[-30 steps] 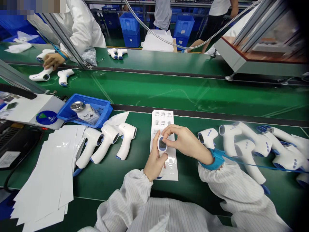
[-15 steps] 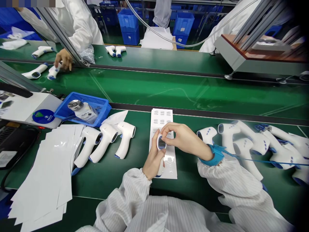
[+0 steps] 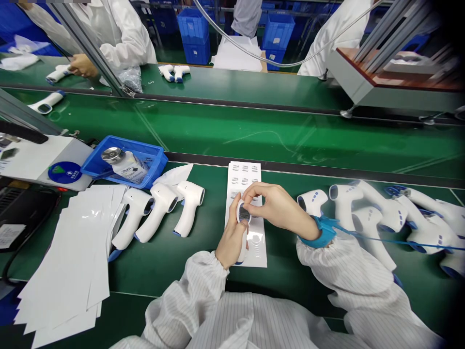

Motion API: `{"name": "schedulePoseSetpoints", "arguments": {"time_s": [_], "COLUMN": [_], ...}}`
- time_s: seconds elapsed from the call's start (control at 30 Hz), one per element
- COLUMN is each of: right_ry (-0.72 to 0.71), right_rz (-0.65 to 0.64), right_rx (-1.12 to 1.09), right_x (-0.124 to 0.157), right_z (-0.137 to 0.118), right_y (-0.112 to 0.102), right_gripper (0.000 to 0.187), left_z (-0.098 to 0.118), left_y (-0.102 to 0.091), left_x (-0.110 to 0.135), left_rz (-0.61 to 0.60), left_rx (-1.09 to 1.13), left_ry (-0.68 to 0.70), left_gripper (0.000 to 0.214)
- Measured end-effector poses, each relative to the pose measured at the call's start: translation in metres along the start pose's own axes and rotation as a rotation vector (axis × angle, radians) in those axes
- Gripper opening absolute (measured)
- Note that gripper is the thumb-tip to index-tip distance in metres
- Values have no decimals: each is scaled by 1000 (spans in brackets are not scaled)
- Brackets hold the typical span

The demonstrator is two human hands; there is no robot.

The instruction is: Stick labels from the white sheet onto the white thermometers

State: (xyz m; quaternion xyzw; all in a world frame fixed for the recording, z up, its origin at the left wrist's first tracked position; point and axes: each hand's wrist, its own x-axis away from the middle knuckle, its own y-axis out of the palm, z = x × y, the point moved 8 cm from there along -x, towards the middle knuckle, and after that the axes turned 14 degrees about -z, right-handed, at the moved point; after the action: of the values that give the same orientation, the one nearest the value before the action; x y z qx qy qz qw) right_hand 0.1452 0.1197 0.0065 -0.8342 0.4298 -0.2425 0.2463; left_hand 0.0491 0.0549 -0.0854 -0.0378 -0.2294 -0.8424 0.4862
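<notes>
1. The left hand (image 3: 230,237) is closed around the grip of a white thermometer (image 3: 243,214), its fingers curled up the near side of the body.
2. The right hand (image 3: 279,208) is bent into a pinch, with its fingertips (image 3: 244,194) on the thermometer's head, just above the dark display.
3. The thermometer stands upright in the left hand, over the near half of a label sheet (image 3: 245,174). Its lower end appears to touch the sheet, though the hand partly hides this.
4. A blue wrist strap (image 3: 324,231) circles the right wrist, and its thin blue cord (image 3: 378,240) runs off to the right. Both sleeves are white and striped.
5. Three white thermometers (image 3: 160,211) lie left of the sheet, well apart from the hands. A heap of white-and-blue thermometers (image 3: 366,218) lies to the right, the nearest just beside the right hand.
6. Farther left stand a blue tray (image 3: 145,155) holding a metal-capped bottle (image 3: 127,167), and a stack of white sheets (image 3: 69,257) on the green bench (image 3: 145,271).
7. Beyond a wide green conveyor belt (image 3: 254,131), a co-worker's hand (image 3: 82,65) holds another thermometer (image 3: 56,73) at the far left. Blue bins (image 3: 194,29) stand farther back.
</notes>
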Motion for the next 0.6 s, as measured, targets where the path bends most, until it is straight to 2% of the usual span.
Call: {"name": "schedulePoseSetpoints", "arguments": {"time_s": [0.23,0.37,0.53,0.6], "right_ry": [3,67,100,69], "right_rz": [12,3,-129,-113], "right_rx": [-14,-76,-470,-611], "right_x": [1,-3,-10,-7], "right_z": [1,15,34,33], "right_y": [2,5,19,22], "right_gripper": [11,4,15,19], "left_z": [-1,6,15,19], "left_y": [0,1,-5,-8], "left_x": [1,-3,-8,-6], "left_rz": [0,17,132,180], "left_rx": [-14,23,58,37], "left_ry": [-7,26,9,4], "left_gripper": [62,54,39,36]}}
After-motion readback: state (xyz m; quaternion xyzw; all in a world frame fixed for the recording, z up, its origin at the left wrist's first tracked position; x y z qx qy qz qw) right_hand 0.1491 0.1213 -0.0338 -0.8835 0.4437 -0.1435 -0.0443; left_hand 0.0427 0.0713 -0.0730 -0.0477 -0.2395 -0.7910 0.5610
